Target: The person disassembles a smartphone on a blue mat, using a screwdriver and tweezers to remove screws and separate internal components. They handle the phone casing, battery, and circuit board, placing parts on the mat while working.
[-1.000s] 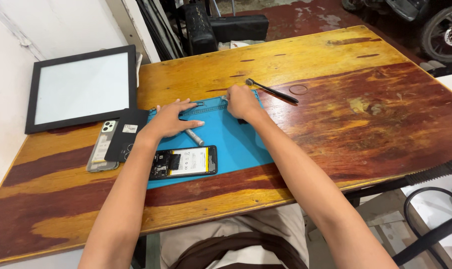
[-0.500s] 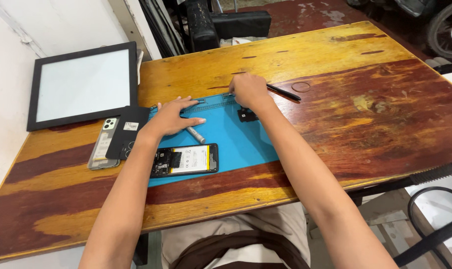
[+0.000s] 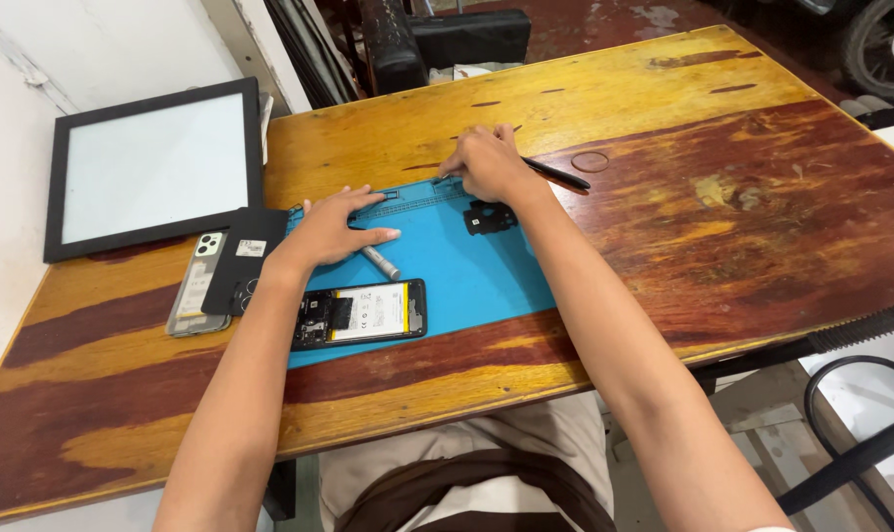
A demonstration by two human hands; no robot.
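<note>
- The right hand is at the far edge of the blue work mat. Its fingers are curled and the tips are bunched at the row of small moulded trays along the mat's rim. Whether they pinch something tiny there cannot be told; the knuckles hide it.
- Judged from this, the step in hand is picking at or placing a small part in those rim trays. Any lift from there calls for a fine fingertip pinch and a steady wrist.
- A slim black pen-like tool lies on the wood just beside that hand. It pokes out from behind the hand and does not seem to be gripped.
- A small black cover plate rests on the mat, just below the right wrist.
- The left hand lies flat on the mat's left part. Its fingers are spread, it holds nothing, and it seems to pin the mat down.
- A short silver cylinder tool lies just below the left fingertips.
- The opened phone lies on the mat's near edge, its battery and boards exposed. It is near the left forearm and neither hand touches it.
- Off the mat to the left lie a phone back cover and a dark flat piece overlapping it.
- Beyond them is a black-framed white panel, all of it on the wooden table.
</note>
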